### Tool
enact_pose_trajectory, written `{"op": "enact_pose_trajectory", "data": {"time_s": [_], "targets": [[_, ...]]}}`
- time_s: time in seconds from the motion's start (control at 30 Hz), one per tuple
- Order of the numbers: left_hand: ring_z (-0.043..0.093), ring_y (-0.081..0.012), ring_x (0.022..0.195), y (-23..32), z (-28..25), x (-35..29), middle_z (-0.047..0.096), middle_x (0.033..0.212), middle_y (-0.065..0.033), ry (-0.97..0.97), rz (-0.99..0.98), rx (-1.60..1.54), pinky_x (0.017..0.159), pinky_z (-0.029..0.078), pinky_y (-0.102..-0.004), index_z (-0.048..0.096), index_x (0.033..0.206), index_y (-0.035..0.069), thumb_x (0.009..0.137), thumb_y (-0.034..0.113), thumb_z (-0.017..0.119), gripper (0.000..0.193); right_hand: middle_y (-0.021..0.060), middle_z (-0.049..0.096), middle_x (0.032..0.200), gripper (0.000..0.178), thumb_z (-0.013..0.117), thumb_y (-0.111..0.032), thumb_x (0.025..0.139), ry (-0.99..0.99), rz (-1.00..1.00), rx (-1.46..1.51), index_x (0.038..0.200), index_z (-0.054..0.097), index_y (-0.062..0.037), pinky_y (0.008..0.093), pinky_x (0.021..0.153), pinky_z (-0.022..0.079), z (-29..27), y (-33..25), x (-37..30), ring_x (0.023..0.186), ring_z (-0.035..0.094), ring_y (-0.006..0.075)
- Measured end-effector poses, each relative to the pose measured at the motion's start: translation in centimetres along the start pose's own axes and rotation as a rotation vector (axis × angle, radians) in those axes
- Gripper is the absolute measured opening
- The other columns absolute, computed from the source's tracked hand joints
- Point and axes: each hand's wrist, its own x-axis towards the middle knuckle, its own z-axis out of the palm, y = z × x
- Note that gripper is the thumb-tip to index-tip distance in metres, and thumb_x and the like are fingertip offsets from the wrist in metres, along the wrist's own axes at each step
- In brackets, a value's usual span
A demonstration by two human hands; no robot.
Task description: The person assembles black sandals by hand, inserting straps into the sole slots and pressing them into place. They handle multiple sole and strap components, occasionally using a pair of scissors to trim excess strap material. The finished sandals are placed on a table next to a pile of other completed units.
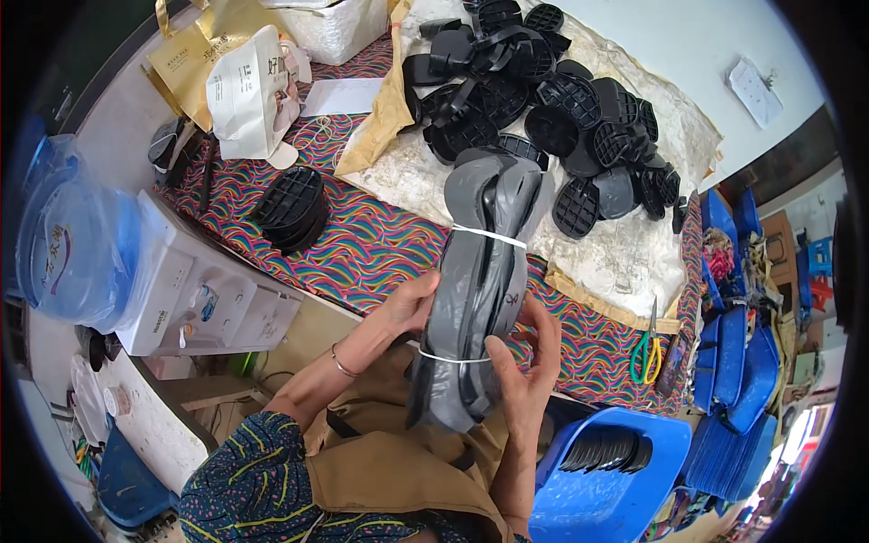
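A bundle of grey shoe soles [480, 290] stands nearly upright between the person's two hands, above the lap and in front of the table edge. The soles lie stacked face to face, and two thin white elastic bands [489, 235] bind them, one near the top and one near the bottom. The left hand [409, 309] grips the bundle's left side at its lower half, fingers curled around the edge and thumb pressed against the grey surface. The right hand [523, 362] holds the right side, palm open toward the bundle, thumb hooked at the lower band and fingers partly spread behind; whether the fingertips pinch the band itself is hard to tell from this angle.

Behind the bundle, a table covered with a wavy multicoloured cloth [362, 244] carries a crumpled pale sheet [625, 244], on which a heap of black soles [543, 100] with ribbed undersides is piled. A smaller stack of black soles [290, 208] sits on the cloth to the left. Scissors with green and yellow handles [647, 348] lie near the table's right end. A blue plastic basket [615, 489] holding a row of dark soles stands at the lower right, just beside the right forearm. At the far left, a white water dispenser [208, 299] carries a blue bottle [77, 244]. Paper bags [226, 63] rest at the table's upper left.
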Motion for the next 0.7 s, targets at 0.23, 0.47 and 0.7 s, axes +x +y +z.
{"op": "enact_pose_trajectory", "data": {"time_s": [0.23,0.47,0.7], "targets": [[0.049,-0.0253,0.130,2.6,7.5,-0.2,0.045,0.144,-0.0158,0.174,0.082,0.220,0.109,0.040,-0.0410,0.025,0.152,0.001,0.084,0.007,0.061,0.077,0.0164,0.056,0.119,0.069,0.082,-0.018,0.073,-0.088,0.013,-0.037,0.132,0.053,0.0020,0.0385,0.094,0.045,-0.3,-1.0,1.1,0.110,0.056,0.0285],[0.048,-0.0181,0.129,2.5,11.7,0.3,0.047,0.140,-0.0126,0.317,0.157,0.561,0.106,0.042,-0.0327,0.025,0.150,-0.002,0.085,0.010,0.074,0.083,0.0152,0.064,0.109,0.058,0.078,-0.012,0.074,-0.109,0.101,-0.053,0.126,0.056,0.0035,0.0366,0.086,0.050,-0.8,-1.1,3.1,0.099,0.063,0.0260],[0.053,-0.0183,0.121,0.9,10.3,2.4,0.050,0.132,-0.0144,0.347,0.233,0.608,0.100,0.048,-0.0333,0.034,0.144,-0.003,0.077,0.012,0.084,0.085,0.0091,0.067,0.113,0.041,0.070,-0.007,0.084,-0.194,0.309,0.447,0.122,0.061,0.0055,0.0312,0.090,0.049,-2.7,2.9,3.5,0.099,0.063,0.0161]]}}
